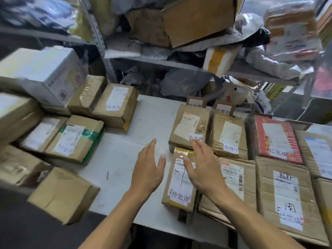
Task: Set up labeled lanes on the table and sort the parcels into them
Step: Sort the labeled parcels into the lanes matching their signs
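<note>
Nothing is gripped. Both hands are spread with straight fingers at the lower centre of the frame: the left hand [149,166] over bare table [125,146], the right hand [203,166] over the small taped parcel [181,180] that lies at the near end of the first lane; whether its fingers actually touch the parcel cannot be told.

Outward from there, the sorting appears well advanced. Two standing lane cards [195,102] are seen at the far edge of the table, upper right of centre, with dark divider strips running toward the camera. The first lane holds the taped parcel and a second box [190,126] just behind it, both labelled alike. The next lane holds a brown box [229,135] and a flat carton [233,178]; the third holds a red parcel [276,139] and a large carton [287,194].

A cluster of unsorted parcels [71,141] is still piled at the left of the frame, so roughly half the work is judged to remain.

The rightmost lane is cut off by the frame edge, and no card for it or for the third lane can be made out. The shelves [161,62] in the upper part are blurred, and most printed labels are unreadable.
</note>
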The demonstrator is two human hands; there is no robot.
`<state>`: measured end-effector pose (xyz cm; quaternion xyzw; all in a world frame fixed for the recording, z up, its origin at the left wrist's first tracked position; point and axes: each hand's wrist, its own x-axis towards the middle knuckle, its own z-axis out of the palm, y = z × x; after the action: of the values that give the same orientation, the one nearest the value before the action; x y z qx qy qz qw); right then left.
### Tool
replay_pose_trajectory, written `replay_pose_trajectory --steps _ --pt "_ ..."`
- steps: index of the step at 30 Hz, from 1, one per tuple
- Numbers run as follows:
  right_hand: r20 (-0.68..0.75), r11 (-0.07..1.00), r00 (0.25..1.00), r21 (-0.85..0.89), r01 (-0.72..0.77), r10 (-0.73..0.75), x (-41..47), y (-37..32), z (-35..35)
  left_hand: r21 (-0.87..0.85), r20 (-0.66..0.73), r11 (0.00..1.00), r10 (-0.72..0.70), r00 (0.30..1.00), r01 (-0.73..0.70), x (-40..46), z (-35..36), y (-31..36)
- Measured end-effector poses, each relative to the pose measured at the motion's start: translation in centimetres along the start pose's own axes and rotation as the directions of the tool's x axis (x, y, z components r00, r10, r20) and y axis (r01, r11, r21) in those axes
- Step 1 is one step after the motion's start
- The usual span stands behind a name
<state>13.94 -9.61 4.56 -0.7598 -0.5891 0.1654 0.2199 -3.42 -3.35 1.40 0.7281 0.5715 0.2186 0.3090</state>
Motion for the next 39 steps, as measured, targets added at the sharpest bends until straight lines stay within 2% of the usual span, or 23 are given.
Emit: replay_pose_trajectory --steps 6,11,15,21,24,27,30,34,39 --pt "0.031 0.997 0.996 0.008 0.083 -0.083 4.4 -8.2 4.9 -0.019 -0.068 0.998 -0.064 0.996 0.063 2.6 -7.8 -6.3" --pt "0.134 0.993 0.985 0.036 0.108 -0.112 8.0 -15.4 10.5 -0.058 -0.113 0.983 -0.180 0.977 0.174 5.1 -14.2 -12.8" --pt "0.239 0.986 0.962 0.124 0.108 -0.135 10.7 -20.2 15.5 -0.046 -0.117 0.967 -0.254 0.960 0.250 7.2 -18.3 -18.1" --pt "0.407 0.967 0.913 0.238 -0.088 -0.017 13.9 -25.1 22.8 0.017 -0.048 0.935 -0.354 0.934 0.355 11.0 -22.0 -25.6" --pt "0.458 0.910 0.882 0.311 -0.275 0.110 15.1 -26.3 25.4 0.101 0.029 0.928 -0.364 0.931 0.359 12.5 -22.4 -27.6" --pt "0.519 0.833 0.832 0.360 -0.420 0.195 15.5 -26.5 27.3 0.205 0.044 0.925 -0.337 0.941 0.322 13.2 -22.5 -28.7" --pt "0.538 0.773 0.807 0.395 -0.497 0.244 15.6 -26.6 28.3 0.169 0.062 0.933 -0.330 0.942 0.316 13.3 -22.4 -29.0" --pt "0.541 0.677 0.795 0.479 -0.559 0.274 15.3 -26.8 28.5 0.036 0.103 0.895 -0.446 0.889 0.445 13.6 -22.0 -28.7" --pt "0.525 0.602 0.800 0.549 -0.580 0.291 13.5 -24.6 26.9 -0.085 0.103 0.904 -0.409 0.907 0.418 13.0 -21.3 -27.6"
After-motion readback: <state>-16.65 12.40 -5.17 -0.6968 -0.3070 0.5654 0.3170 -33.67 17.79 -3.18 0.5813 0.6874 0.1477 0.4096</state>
